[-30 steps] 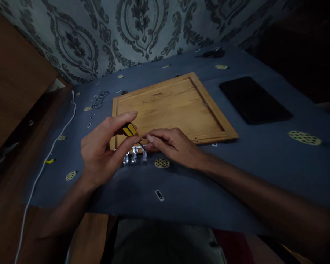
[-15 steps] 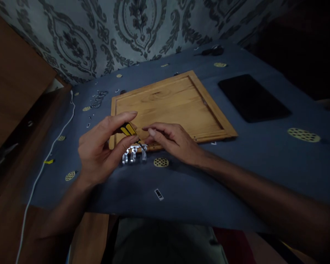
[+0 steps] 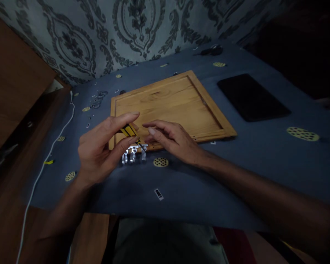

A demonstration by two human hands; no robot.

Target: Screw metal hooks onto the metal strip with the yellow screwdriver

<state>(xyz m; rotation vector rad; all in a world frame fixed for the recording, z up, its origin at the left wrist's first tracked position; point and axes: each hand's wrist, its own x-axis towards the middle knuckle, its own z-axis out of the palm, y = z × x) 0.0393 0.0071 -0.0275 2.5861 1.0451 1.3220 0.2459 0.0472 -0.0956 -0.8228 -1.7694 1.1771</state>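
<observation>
My left hand (image 3: 99, 146) has the yellow and black handle of a screwdriver (image 3: 129, 131) between thumb and fingers. Its dark shaft slants down to the right, with the tip at the rightmost of several shiny metal hooks (image 3: 133, 154). These hooks sit along the near left edge of a framed wooden panel (image 3: 167, 104), which lies flat on the table. Just right of the screwdriver is my right hand (image 3: 174, 141), over the panel's near edge. Its fingers are loosely bent, thumb apart from the forefinger, and nothing shows in them. The hidden lower fingers may touch the panel.
More metal hooks (image 3: 98, 99) lie on the blue patterned tablecloth (image 3: 198, 198) at the far left. A black tablet-like slab (image 3: 253, 97) is on the right. Some dark tool (image 3: 210, 50) rests at the back. A white cable (image 3: 44, 163) runs down the left side.
Almost nothing differs. The screwdriver handle appears slightly turned in my left hand, and my right fingers have lifted a little. The hooks and panel stay in place.
</observation>
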